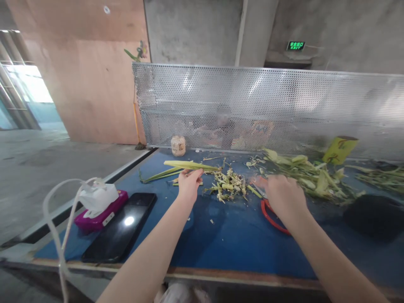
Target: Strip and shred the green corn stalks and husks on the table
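Leaf (pixel 184 165), long and green, is pinched in your left hand (pixel 188 184). Your right hand (pixel 285 198) is wrapped around red scissors (pixel 267 216). Scraps (pixel 229 185) lie between your hands; more leaves (pixel 304 170) lie behind your right hand.

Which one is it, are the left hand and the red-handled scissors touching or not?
Apart. The head view shows plant scraps in the gap between the left hand and red-handled scissors.

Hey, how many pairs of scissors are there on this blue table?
1. The red-handled scissors are in the right hand, which hides part of them, just right of the scrap pile. Another pair could be hidden under the leafy green heap.
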Action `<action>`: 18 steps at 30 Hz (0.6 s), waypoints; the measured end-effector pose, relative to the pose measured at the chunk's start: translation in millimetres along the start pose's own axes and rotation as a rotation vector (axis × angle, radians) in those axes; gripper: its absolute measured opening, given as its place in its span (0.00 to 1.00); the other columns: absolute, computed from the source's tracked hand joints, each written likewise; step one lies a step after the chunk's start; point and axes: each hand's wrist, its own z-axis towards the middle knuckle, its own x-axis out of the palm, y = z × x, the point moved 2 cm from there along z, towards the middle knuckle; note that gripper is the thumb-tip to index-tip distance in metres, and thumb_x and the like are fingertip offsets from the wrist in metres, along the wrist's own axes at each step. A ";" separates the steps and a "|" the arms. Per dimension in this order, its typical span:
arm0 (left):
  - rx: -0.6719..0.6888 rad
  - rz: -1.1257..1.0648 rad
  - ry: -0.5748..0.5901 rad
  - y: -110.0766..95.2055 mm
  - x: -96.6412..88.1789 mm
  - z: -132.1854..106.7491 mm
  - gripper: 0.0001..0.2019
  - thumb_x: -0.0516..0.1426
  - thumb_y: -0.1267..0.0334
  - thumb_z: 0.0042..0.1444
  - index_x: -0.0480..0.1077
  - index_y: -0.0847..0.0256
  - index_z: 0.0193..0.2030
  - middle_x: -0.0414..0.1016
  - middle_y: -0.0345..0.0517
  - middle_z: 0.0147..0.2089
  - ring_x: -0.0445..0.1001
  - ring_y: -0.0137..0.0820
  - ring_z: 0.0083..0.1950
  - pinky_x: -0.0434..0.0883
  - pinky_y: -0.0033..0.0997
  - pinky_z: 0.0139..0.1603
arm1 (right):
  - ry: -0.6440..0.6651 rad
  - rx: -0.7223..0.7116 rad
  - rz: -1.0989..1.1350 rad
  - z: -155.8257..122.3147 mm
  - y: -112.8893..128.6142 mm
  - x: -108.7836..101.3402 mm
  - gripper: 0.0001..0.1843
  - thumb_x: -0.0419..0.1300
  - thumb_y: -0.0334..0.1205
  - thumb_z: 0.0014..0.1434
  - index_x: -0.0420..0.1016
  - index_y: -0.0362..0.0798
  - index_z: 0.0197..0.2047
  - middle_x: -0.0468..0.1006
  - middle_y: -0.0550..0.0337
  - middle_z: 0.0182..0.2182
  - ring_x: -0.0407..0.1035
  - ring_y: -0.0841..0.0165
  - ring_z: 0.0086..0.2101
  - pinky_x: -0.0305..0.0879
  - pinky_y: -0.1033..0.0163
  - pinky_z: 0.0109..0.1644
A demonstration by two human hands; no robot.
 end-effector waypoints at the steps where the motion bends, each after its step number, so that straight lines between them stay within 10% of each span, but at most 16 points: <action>1: -0.005 0.001 0.004 0.7 0.7 0.7 0.19 0.60 0.78 0.33 0.55 0.60 0.28 0.68 0.37 0.19 0.69 0.26 0.22 0.59 0.22 0.21 | 0.141 0.059 -0.033 -7.7 -6.4 3.2 0.11 0.50 0.30 0.53 0.71 0.38 0.36 0.72 0.40 0.33 0.67 0.52 0.38 0.59 0.57 0.34; 6: -0.032 0.012 0.058 2.9 4.9 -0.6 0.17 0.61 0.78 0.33 0.57 0.62 0.29 0.69 0.41 0.20 0.70 0.26 0.24 0.60 0.22 0.22 | 0.466 0.074 -0.007 -28.9 -22.9 24.8 0.12 0.50 0.31 0.53 0.73 0.39 0.36 0.73 0.41 0.34 0.69 0.55 0.37 0.61 0.59 0.34; 18: 0.009 0.007 0.153 0.8 2.5 -3.4 0.23 0.64 0.75 0.29 0.57 0.62 0.31 0.67 0.34 0.18 0.68 0.24 0.22 0.61 0.23 0.22 | 0.536 0.023 0.088 -9.4 -29.1 40.1 0.09 0.53 0.28 0.44 0.72 0.39 0.30 0.75 0.44 0.29 0.71 0.57 0.33 0.58 0.64 0.28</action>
